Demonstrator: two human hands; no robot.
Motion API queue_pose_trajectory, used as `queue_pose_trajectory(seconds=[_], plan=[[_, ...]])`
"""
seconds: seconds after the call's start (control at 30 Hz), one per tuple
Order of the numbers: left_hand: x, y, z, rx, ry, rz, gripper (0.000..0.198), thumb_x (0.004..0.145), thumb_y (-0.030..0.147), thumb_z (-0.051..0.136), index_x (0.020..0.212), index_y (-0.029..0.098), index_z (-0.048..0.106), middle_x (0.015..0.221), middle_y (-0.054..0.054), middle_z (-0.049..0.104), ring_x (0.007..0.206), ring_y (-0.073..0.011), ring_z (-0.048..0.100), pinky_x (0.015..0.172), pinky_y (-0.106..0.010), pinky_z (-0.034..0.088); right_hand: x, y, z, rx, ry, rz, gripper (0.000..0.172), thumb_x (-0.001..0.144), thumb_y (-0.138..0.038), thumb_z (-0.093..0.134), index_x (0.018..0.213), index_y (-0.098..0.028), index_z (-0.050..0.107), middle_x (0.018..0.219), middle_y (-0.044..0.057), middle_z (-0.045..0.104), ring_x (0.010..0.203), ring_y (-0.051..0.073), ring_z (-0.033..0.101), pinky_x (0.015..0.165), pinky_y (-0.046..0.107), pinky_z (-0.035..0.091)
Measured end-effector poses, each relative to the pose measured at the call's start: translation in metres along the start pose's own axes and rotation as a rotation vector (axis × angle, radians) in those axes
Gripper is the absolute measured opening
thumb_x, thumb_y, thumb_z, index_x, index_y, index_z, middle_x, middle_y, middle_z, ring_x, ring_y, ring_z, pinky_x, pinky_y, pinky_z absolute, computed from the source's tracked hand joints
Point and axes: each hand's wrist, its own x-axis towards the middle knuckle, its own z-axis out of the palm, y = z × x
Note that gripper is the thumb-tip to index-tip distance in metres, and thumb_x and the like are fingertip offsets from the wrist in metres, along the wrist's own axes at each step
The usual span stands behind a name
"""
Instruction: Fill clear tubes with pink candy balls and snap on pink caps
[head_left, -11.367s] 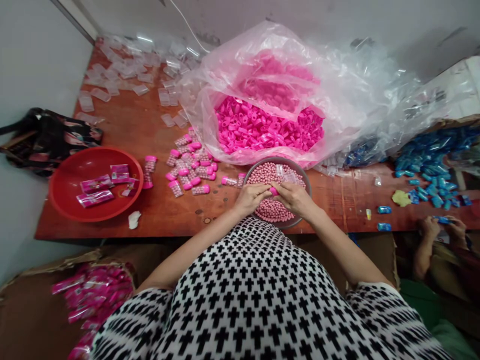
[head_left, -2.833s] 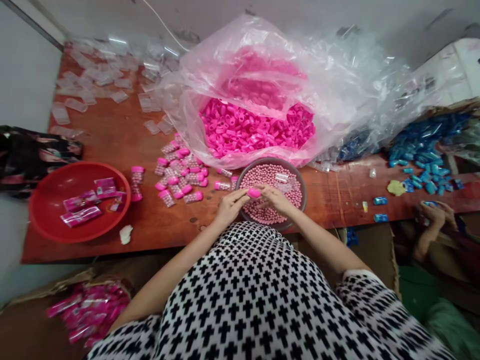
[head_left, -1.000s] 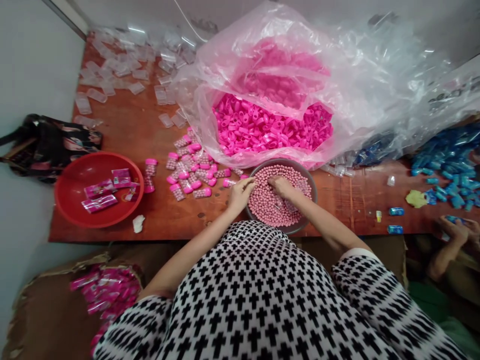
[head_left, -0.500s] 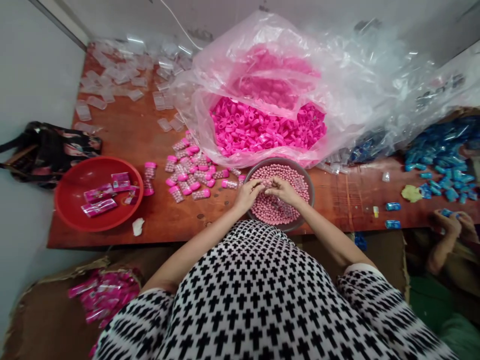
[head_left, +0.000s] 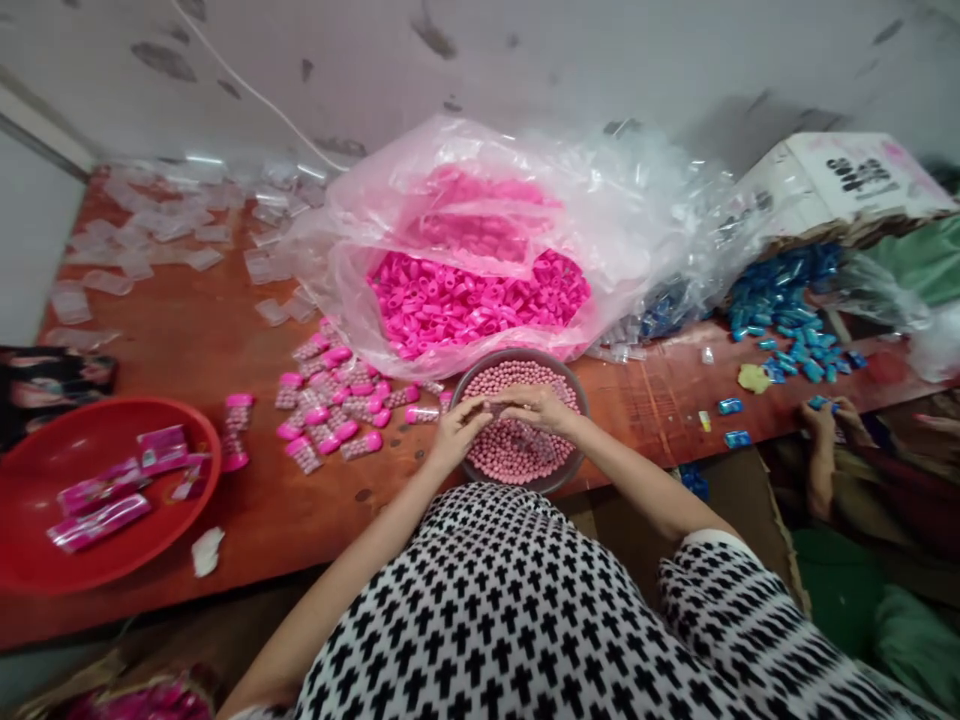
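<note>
Both my hands meet over a round metal bowl (head_left: 570, 465) full of small pink candy balls (head_left: 517, 455), at the table's near edge. My left hand (head_left: 456, 432) is curled, its fingertips pinched against the fingertips of my right hand (head_left: 538, 405), which is also closed. Something small and clear sits between the fingertips, but I cannot make it out. Left of the bowl lies a heap of filled clear tubes with pink caps (head_left: 330, 410).
A big clear bag of loose pink caps (head_left: 472, 300) stands behind the bowl. Empty clear tubes (head_left: 150, 240) litter the far left. A red basin (head_left: 45, 570) holds pink packets. Blue tubes (head_left: 787, 320) lie at right, where another person's hands (head_left: 829, 420) work.
My hands have stayed pinched together over the bowl. One second ago the right hand was down among the candy balls. The camera has tilted up and turned right.
</note>
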Motion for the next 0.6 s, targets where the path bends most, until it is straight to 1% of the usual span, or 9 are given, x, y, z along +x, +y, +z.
queue_pose_trajectory(seconds=[0.07, 0.13, 0.17, 0.23, 0.3, 0.37, 0.43, 0.47, 0.6], plan=[[0.001, 0.001, -0.004, 0.015, 0.005, 0.010, 0.032, 0.078, 0.038, 0.060, 0.103, 0.019, 0.067, 0.105, -0.007, 0.070, 0.098, -0.0207, 0.064, 0.093, -0.038, 0.049, 0.002, 0.009, -0.012, 0.114, 0.049, 0.091, 0.039, 0.083, -0.036, 0.058, 0.121, -0.026, 0.058, 0.105, 0.003, 0.068, 0.091, 0.016, 0.064, 0.082, 0.031, 0.050], [0.002, 0.001, -0.006, 0.025, 0.009, 0.008, 0.032, 0.080, 0.039, 0.058, 0.103, 0.019, 0.067, 0.107, -0.007, 0.069, 0.101, -0.0209, 0.063, 0.095, -0.039, 0.047, 0.006, 0.025, -0.032, 0.110, 0.173, 0.205, 0.040, 0.081, -0.037, 0.058, 0.118, -0.023, 0.060, 0.097, 0.003, 0.069, 0.082, 0.015, 0.064, 0.077, 0.029, 0.051], [0.002, 0.000, -0.007, 0.024, 0.010, 0.002, 0.033, 0.080, 0.041, 0.057, 0.103, 0.019, 0.067, 0.107, -0.007, 0.069, 0.101, -0.0209, 0.063, 0.095, -0.039, 0.047, 0.009, 0.036, -0.046, 0.052, 0.250, 0.261, 0.035, 0.080, -0.036, 0.058, 0.110, -0.020, 0.063, 0.091, 0.002, 0.069, 0.079, 0.015, 0.063, 0.076, 0.029, 0.050], [0.003, -0.001, -0.008, 0.019, 0.020, -0.014, 0.035, 0.080, 0.043, 0.056, 0.103, 0.019, 0.066, 0.107, -0.007, 0.069, 0.101, -0.0210, 0.062, 0.095, -0.039, 0.047, 0.017, 0.060, -0.076, -0.160, 0.396, 0.377, 0.023, 0.077, -0.031, 0.056, 0.091, -0.017, 0.068, 0.079, 0.002, 0.068, 0.075, 0.016, 0.061, 0.075, 0.030, 0.049], [0.004, -0.002, -0.008, 0.017, 0.025, -0.024, 0.036, 0.079, 0.045, 0.057, 0.103, 0.019, 0.066, 0.106, -0.007, 0.069, 0.100, -0.0210, 0.062, 0.094, -0.039, 0.048, 0.027, 0.083, -0.105, -0.335, 0.521, 0.493, 0.022, 0.078, -0.026, 0.052, 0.087, -0.016, 0.068, 0.074, 0.003, 0.066, 0.072, 0.016, 0.059, 0.075, 0.031, 0.048], [0.004, 0.000, -0.008, 0.007, 0.023, -0.035, 0.036, 0.079, 0.044, 0.058, 0.102, 0.019, 0.067, 0.105, -0.007, 0.069, 0.099, -0.0205, 0.063, 0.093, -0.038, 0.048, 0.039, 0.101, -0.128, -0.504, 0.620, 0.571, 0.022, 0.078, -0.024, 0.049, 0.088, -0.016, 0.068, 0.078, 0.005, 0.067, 0.076, 0.018, 0.059, 0.079, 0.033, 0.046], [0.005, 0.002, -0.006, -0.019, 0.027, -0.057, 0.034, 0.077, 0.043, 0.060, 0.100, 0.019, 0.067, 0.103, -0.007, 0.069, 0.095, -0.0197, 0.064, 0.090, -0.036, 0.050, 0.051, 0.113, -0.141, -0.635, 0.671, 0.635, 0.023, 0.079, -0.022, 0.049, 0.092, -0.015, 0.067, 0.086, 0.008, 0.067, 0.083, 0.020, 0.059, 0.083, 0.035, 0.044], [0.006, 0.004, -0.006, -0.041, 0.032, -0.072, 0.034, 0.076, 0.043, 0.062, 0.100, 0.019, 0.067, 0.102, -0.006, 0.069, 0.093, -0.0194, 0.064, 0.087, -0.036, 0.052, 0.057, 0.117, -0.144, -0.683, 0.674, 0.667, 0.024, 0.080, -0.022, 0.050, 0.096, -0.014, 0.066, 0.091, 0.010, 0.067, 0.087, 0.021, 0.059, 0.084, 0.035, 0.043], [0.010, 0.009, -0.003, -0.142, 0.032, -0.133, 0.036, 0.071, 0.043, 0.067, 0.098, 0.019, 0.067, 0.097, -0.005, 0.071, 0.086, -0.0191, 0.067, 0.080, -0.034, 0.055, 0.073, 0.126, -0.142, -0.831, 0.618, 0.776, 0.033, 0.083, -0.027, 0.053, 0.113, -0.015, 0.059, 0.115, 0.016, 0.058, 0.098, 0.025, 0.057, 0.085, 0.039, 0.043]])
